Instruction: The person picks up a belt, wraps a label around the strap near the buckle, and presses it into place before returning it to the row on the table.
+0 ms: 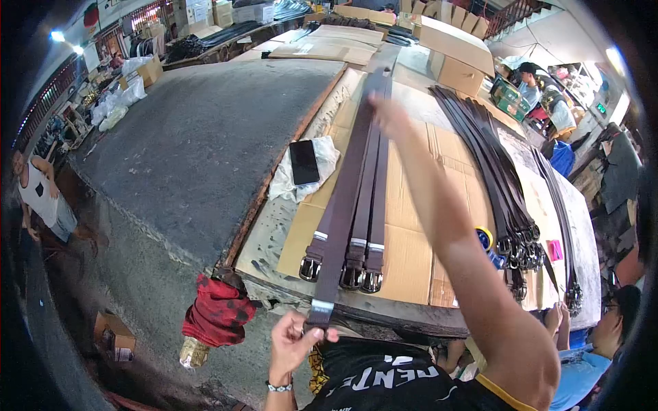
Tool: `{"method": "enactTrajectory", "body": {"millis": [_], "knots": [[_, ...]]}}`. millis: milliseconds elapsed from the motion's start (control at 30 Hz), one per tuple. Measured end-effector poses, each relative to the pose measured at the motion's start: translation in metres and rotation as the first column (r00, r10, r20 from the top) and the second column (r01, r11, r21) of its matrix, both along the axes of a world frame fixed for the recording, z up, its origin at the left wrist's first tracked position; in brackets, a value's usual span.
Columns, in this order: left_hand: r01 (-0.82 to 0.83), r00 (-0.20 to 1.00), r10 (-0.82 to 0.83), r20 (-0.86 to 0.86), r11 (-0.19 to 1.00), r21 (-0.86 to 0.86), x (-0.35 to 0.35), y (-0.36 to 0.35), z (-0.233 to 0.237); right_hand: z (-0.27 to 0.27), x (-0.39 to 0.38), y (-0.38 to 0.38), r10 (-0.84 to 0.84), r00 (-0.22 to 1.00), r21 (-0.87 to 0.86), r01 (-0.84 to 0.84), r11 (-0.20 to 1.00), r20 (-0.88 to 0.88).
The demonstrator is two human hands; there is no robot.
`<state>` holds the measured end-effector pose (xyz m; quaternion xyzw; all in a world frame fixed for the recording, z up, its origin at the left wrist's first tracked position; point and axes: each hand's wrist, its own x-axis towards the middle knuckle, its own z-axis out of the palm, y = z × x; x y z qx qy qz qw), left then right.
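Observation:
A dark brown belt (337, 240) is stretched lengthwise over several similar belts on a cardboard sheet (408, 226). Its buckle end, with a pale label, is pinched in my left hand (295, 346) at the table's front edge. Toward the far end of the belts reaches my right hand (387, 116), blurred, its fingers on or beside the strap; its grip is unclear. Silver buckles (352, 277) lie at the near ends of the belts beneath. To their left, a black phone (304, 163) rests on a white cloth (329, 152).
On the right lie a bundle of dark belts (490, 171), a blue tape roll (484, 238) and a pink item (554, 250). A cardboard box (458, 72) stands farther back. A person in blue (582, 373) sits at the right edge; another person (44, 195) stands far left.

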<state>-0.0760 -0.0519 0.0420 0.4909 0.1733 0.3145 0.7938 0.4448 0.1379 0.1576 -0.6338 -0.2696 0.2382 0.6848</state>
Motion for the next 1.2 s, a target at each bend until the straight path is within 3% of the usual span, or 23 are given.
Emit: {"method": "enactTrajectory", "body": {"millis": [33, 100, 167, 400, 500, 600, 700, 800, 933, 1033, 1067, 1100, 1167, 1200], "knots": [[0.018, 0.999, -0.020, -0.050, 1.000, -0.026, -0.008, -0.005, -0.004, -0.040, -0.023, -0.003, -0.049, 0.999, 0.014, 0.049, 0.999, -0.005], [0.016, 0.997, -0.029, -0.069, 0.984, -0.176, -0.020, -0.017, -0.008, -0.140, -0.012, 0.016, -0.166, 0.947, -0.097, 0.144, 0.985, -0.276], [0.044, 0.989, -0.072, -0.130, 0.978, -0.205, -0.030, -0.021, -0.013, -0.170, -0.037, 0.008, -0.247, 0.915, -0.284, 0.156, 0.946, -0.321], [-0.055, 0.974, 0.000, -0.228, 0.970, -0.236, -0.028, -0.010, -0.004, -0.150, -0.070, 0.000, -0.305, 0.939, -0.205, 0.270, 0.941, -0.162], [0.027, 0.958, -0.070, -0.279, 0.988, -0.153, -0.031, 0.003, -0.014, -0.141, -0.069, -0.002, -0.338, 0.936, -0.226, 0.310, 0.923, -0.096], [0.137, 0.923, -0.182, -0.339, 0.979, -0.154, -0.041, 0.013, -0.021, -0.142, -0.068, -0.009, -0.348, 0.933, -0.364, 0.356, 0.861, 0.089], [0.172, 0.908, -0.221, -0.356, 0.971, -0.164, -0.046, 0.013, -0.023, -0.146, -0.070, -0.019, -0.337, 0.937, -0.417, 0.342, 0.842, 0.089], [0.143, 0.907, -0.212, -0.364, 0.968, -0.207, -0.052, 0.014, -0.020, -0.152, -0.078, -0.026, -0.452, 0.892, -0.433, 0.410, 0.803, 0.007], [0.096, 0.917, -0.175, -0.358, 0.969, -0.226, -0.067, 0.016, -0.001, -0.199, -0.074, -0.025, -0.539, 0.815, -0.215, 0.577, 0.788, 0.211], [0.084, 0.918, -0.125, -0.376, 0.989, -0.123, -0.093, 0.025, 0.012, -0.222, -0.085, -0.034, -0.475, 0.867, -0.077, 0.469, 0.880, -0.151], [0.126, 0.926, -0.166, -0.340, 0.983, -0.136, -0.104, 0.028, 0.013, -0.158, -0.130, -0.061, -0.369, 0.853, -0.035, 0.383, 0.923, -0.369], [0.164, 0.929, -0.190, -0.318, 0.981, -0.106, -0.114, 0.030, 0.009, -0.145, -0.143, -0.071, -0.323, 0.841, -0.031, 0.344, 0.939, -0.434], [-0.003, 0.931, -0.036, -0.363, 0.994, -0.105, -0.145, 0.022, -0.006, -0.137, -0.160, -0.080, -0.228, 0.793, -0.021, 0.262, 0.965, -0.564], [0.029, 0.918, -0.057, -0.392, 0.997, -0.076, -0.155, 0.024, -0.006, -0.133, -0.165, -0.083, -0.205, 0.783, -0.036, 0.228, 0.973, -0.587]]}}
